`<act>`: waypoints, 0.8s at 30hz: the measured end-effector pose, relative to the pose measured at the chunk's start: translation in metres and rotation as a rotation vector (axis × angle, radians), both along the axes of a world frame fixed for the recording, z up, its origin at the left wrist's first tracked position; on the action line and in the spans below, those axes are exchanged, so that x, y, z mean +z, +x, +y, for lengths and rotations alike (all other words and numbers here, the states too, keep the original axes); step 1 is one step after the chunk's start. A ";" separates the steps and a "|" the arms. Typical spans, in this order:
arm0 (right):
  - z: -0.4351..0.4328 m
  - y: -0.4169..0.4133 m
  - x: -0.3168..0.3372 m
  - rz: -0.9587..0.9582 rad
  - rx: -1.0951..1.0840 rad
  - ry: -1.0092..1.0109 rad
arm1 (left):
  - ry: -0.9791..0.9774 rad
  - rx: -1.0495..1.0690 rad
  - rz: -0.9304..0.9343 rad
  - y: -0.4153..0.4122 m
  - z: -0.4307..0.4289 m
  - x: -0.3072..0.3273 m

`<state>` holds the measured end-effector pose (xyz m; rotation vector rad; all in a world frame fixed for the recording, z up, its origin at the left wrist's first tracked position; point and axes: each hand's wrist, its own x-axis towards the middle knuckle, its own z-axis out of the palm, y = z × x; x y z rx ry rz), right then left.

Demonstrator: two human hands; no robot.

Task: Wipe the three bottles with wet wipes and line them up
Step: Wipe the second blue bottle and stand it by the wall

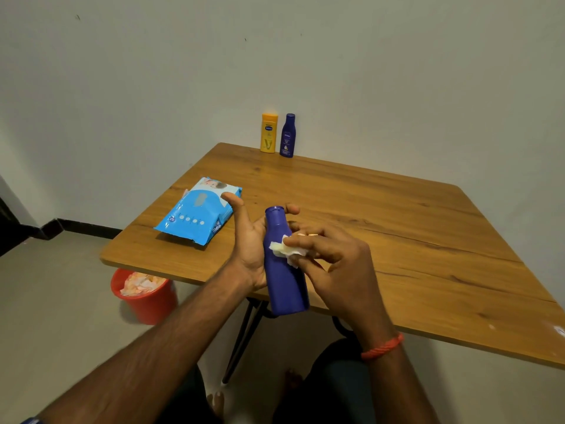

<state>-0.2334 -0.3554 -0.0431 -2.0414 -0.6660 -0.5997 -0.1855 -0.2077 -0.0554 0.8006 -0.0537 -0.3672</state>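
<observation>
Nearest the viewer, just above the front edge of the wooden table (397, 228), a person holds a dark blue bottle (284, 270) in the air between both hands. Its long axis runs almost straight away from the body, base toward the viewer and cap pointing at the far wall, tilted slightly up. The left hand (249, 240) cradles it from the left and underneath, fingers (234, 203) spread loosely open, the thumb tip showing past the cap. The right hand (333, 258) comes in from the right, its fingers pressed together and pinching a crumpled white wet wipe (286, 249) against the bottle's upper middle. The wiping hand therefore sits across the bottle, so the likely stroke runs lengthwise, toward cap or base. Further back on the left lies a blue pack of wipes (197, 209), flat on the table. Below it on the floor stands a red bin (149, 298) holding used wipes. At the far edge, against the wall, a yellow bottle (269, 133) and a second blue bottle (288, 135) stand upright, just beside each other; the held bottle appears to be the last of three.
</observation>
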 end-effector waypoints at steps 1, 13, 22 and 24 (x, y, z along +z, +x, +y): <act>0.003 0.002 -0.002 -0.072 -0.058 -0.072 | 0.010 -0.013 0.000 -0.001 0.000 0.000; 0.018 0.011 -0.003 -0.007 -0.357 0.019 | 0.093 -0.007 -0.023 -0.008 0.000 0.010; -0.012 -0.026 -0.041 0.109 0.126 -0.081 | 0.094 0.028 0.014 0.005 0.004 -0.003; -0.020 -0.026 -0.040 0.186 0.164 -0.082 | 0.080 0.046 0.054 0.006 0.002 -0.005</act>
